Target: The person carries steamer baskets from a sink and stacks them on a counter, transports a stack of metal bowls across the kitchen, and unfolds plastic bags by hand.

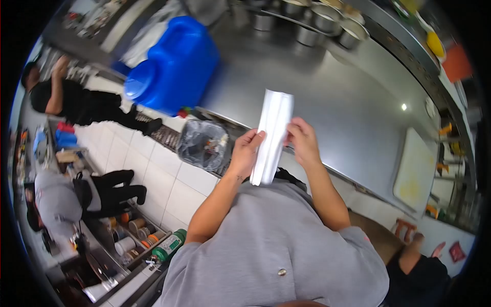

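Observation:
A long white sheet [275, 133], folded into a flat strip, is held nearly upright in front of my chest. Whether it is paper, cloth or plastic I cannot tell. My left hand [247, 148] pinches its left edge between thumb and fingers. On the opposite edge, my right hand [303, 139] grips it with bent fingers, partly hidden behind the strip. Both hands are above the near edge of a steel worktable [353, 123].
A blue plastic jug [179, 64] stands at the table's left end, above a lined bin [202, 146]. Metal pots [327, 20] line the back; a white cutting board [415, 166] lies right. Two people [66, 97] are at left, another person [417, 268] at lower right.

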### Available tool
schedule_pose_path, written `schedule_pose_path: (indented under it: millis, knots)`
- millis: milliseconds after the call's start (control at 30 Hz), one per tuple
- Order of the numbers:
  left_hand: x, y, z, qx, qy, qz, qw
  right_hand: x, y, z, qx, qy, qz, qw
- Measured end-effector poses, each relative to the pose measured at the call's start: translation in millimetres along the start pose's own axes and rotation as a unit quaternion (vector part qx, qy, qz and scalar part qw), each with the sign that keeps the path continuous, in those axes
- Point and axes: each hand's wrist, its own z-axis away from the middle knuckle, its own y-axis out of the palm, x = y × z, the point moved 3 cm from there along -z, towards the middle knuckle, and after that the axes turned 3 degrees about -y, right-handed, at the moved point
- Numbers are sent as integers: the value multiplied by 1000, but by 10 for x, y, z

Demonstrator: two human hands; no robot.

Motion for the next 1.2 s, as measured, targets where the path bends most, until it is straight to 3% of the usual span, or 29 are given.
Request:
schedule_pose_path:
  millis: [33,167,233,300,333,367,400,433,467,533,633,700,833,900,967,1033,1100,1167,1200]
  knots:
    - [24,-172,-7,-18,6,36,999,-41,69,5,-14,-33,2,999]
    - [137,-601,161,-43,69,-110,991,-424,417,141,5,-32,38,999]
    - [-80,-636,517,-63,88,-259,960,-560,664,291,26,-21,72,997]
    - [111,-901,543,-87,168,-303,934,-651,1034,497,21,-68,202,977]
    - [96,-950,665,-91,167,-294,937,-599,1179,605,49,-129,321,937]
    - [97,-989,784,-96,168,-284,939,-657,1293,718,73,-113,285,949]
    - [242,-1035,791,-62,169,-294,939,-856,1259,756,85,-31,210,974]
    - [277,-1304,898,-62,178,-301,935,-896,1470,961,71,18,43,996]
    - [288,-1341,1009,-28,160,-224,961,-1023,1457,1040,74,44,-8,996]
    - [344,-1417,1207,38,119,-135,983,-1122,1483,1265,30,83,-16,996]
    - [429,-1647,1427,91,33,-17,995,-1189,1436,1512,101,2,36,994]
    - [609,-2002,1389,9,58,-87,994,-1114,1440,1554,133,-18,82,988]
    - [409,-2037,1844,-101,85,-251,959,-713,1716,1857,228,-60,158,959]
    - [422,-1872,1998,-228,178,-410,865,-652,1758,1993,264,-51,178,947]
    - [656,-1776,1937,-242,168,-391,872,-643,1719,2139,338,-93,410,842]
    - [844,-1681,1904,-316,295,-223,874,-660,1525,2269,340,-118,390,847]
    - [1136,-1683,1788,-297,254,-176,904,-594,1254,2412,288,-104,280,910]
    - [1297,-1485,1796,-175,205,-79,960,-439,1019,2602,253,-92,201,942]
    - [1102,-1090,2076,-137,241,-58,959,-362,866,2697,218,-77,120,965]
